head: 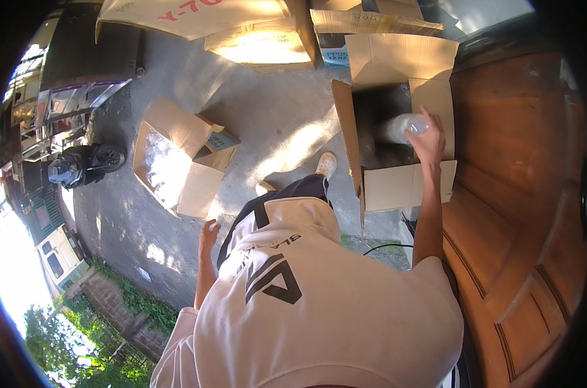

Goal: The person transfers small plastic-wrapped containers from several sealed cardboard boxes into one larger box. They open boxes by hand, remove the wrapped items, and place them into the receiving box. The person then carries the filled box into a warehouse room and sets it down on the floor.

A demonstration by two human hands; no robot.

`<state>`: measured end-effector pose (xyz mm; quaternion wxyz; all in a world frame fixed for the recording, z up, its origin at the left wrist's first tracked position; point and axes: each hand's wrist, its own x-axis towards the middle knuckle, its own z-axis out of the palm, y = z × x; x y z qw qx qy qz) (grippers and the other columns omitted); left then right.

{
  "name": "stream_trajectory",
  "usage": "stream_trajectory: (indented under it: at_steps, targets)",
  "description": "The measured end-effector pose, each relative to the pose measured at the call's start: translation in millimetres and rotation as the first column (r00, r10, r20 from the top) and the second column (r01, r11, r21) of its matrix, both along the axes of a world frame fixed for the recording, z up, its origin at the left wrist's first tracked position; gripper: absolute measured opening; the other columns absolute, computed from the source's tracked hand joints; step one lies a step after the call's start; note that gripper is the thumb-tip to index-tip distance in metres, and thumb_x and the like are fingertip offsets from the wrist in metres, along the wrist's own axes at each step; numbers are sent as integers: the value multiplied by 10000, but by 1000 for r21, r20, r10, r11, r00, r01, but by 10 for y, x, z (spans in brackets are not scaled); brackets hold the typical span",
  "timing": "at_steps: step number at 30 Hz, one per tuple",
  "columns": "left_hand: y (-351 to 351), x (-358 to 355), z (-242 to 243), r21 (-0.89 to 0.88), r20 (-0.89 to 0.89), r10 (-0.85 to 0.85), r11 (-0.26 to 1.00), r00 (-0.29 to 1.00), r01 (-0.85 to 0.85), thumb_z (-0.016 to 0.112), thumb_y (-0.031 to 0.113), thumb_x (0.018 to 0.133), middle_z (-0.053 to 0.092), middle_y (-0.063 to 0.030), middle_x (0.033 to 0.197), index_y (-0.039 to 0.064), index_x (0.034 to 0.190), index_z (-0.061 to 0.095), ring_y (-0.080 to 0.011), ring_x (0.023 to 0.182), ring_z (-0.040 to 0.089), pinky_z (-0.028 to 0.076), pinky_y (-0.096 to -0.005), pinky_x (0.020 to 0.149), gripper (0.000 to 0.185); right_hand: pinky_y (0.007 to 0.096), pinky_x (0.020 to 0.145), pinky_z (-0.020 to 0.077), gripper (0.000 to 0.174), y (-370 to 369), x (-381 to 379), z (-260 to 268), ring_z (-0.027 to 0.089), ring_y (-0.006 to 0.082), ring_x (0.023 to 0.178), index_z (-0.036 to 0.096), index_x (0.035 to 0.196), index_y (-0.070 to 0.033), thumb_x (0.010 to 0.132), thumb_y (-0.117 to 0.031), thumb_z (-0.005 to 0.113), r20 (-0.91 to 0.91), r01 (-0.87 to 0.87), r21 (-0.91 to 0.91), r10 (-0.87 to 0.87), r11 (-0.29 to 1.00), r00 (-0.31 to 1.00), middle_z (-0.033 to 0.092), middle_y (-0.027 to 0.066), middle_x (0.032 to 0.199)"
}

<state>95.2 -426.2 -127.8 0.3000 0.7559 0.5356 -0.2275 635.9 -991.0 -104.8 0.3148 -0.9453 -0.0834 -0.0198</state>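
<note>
My right hand [428, 138] grips a clear plastic cup or a short stack of cups [406, 127], blurred by motion, at the mouth of a tall open cardboard box [394, 186]. The box has its flaps spread, and its inside is dark, with a little clear plastic near the far corner. Low at my left side hangs my left hand [208, 236], fingers loosely bent, with nothing visible in it. Just beyond that hand, a second open cardboard box [204, 186] on the ground holds many clear plastic items [165, 167], washed out by sunlight.
More cardboard boxes [259, 46] stand ahead, one under a large flap [191, 17]. A brown wooden panelled surface [507, 145] borders the right side. A motorcycle [87, 162] and a white vehicle [58, 252] are off to the left on the paved ground [274, 106]. A black cable [385, 246] lies near my right side.
</note>
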Motion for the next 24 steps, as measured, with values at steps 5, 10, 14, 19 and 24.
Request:
stream_trajectory:
  at_steps: [5, 10, 14, 19, 24]
  targets:
    - [112, 384, -223, -17, 41, -79, 997, 996, 79, 726, 346, 895, 691, -204, 1221, 74, 1252, 671, -341, 1177, 645, 487, -420, 1009, 453, 357, 857, 551, 948, -26, -104, 1757, 667, 220, 947, 512, 1464, -35, 597, -59, 893, 434, -64, 241, -49, 968, 899, 676, 96, 1094]
    - [154, 755, -159, 87, 222, -124, 990, 967, 107, 711, 367, 893, 646, -172, 1322, 94, 1261, 674, -352, 1250, 593, 456, -412, 1053, 459, 562, 949, 545, 829, 37, -24, 3048, 653, 392, 978, 470, 1388, 102, 697, -174, 834, 760, -609, 622, -191, 493, 621, 640, 260, 1082]
    - [180, 710, -158, 103, 337, 26, 993, 941, -64, 706, 339, 887, 624, -158, 1364, 84, 1261, 676, -344, 1279, 571, 441, -404, 1072, 454, 558, 957, 541, 774, 341, -58, 3537, 647, 394, 1004, 503, 1350, 90, 684, -160, 808, 764, -608, 634, -265, 479, 588, 638, 257, 1100]
    - [194, 121, -488, -63, 326, 351, 934, 877, -351, 700, 358, 915, 711, -114, 1167, 107, 1295, 668, -227, 1011, 704, 544, -352, 831, 457, 554, 967, 536, 710, 1220, -63, 3896, 640, 397, 1036, 544, 1303, 75, 668, -141, 775, 689, -591, 715, -234, 374, 686, 635, 252, 1123]
    - [333, -292, -885, -366, 411, 624, 780, 664, -507, 659, 344, 952, 715, -86, 1163, 92, 1328, 642, -190, 955, 715, 562, -329, 759, 453, 550, 977, 531, 651, 2370, -110, 4240, 633, 400, 1068, 586, 1256, 60, 652, -123, 742, 600, -567, 790, -106, 231, 793, 632, 247, 1145]
